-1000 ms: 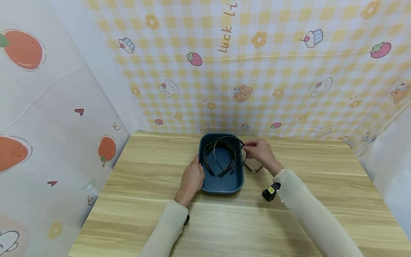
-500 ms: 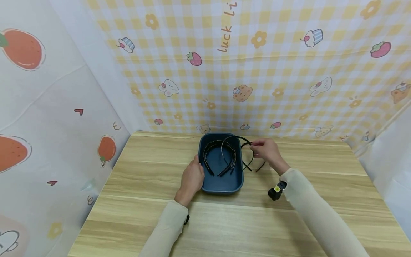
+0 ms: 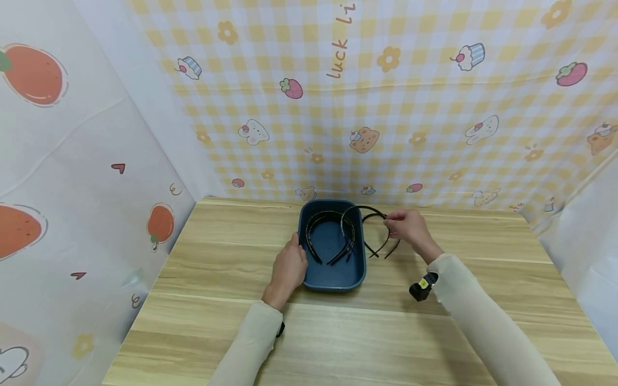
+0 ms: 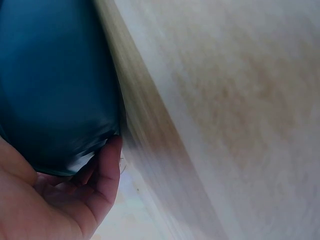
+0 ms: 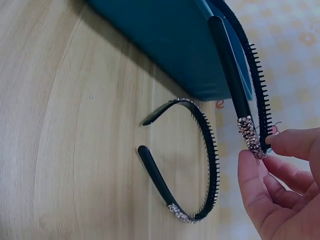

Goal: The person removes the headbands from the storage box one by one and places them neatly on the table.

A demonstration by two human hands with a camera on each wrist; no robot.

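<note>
A dark blue rectangular bin stands on the table, with several thin black headbands inside it. At its left wall my left hand grips the side, fingers curled against the bin in the left wrist view. My right hand pinches a black headband with inner teeth and sparkling stones, between thumb and fingers. In the head view, this headband arches over the bin's right rim. Below it, a similar stone-trimmed headband lies on the table beside the bin.
The wooden table reaches back to a yellow checked cloth backdrop. A white printed sheet hangs along the left side. Small black cameras are strapped at the wrists.
My right hand has shifted right, carrying the headband from over the bin to partly over the headband on the table. My left hand and the bin stay in place.
</note>
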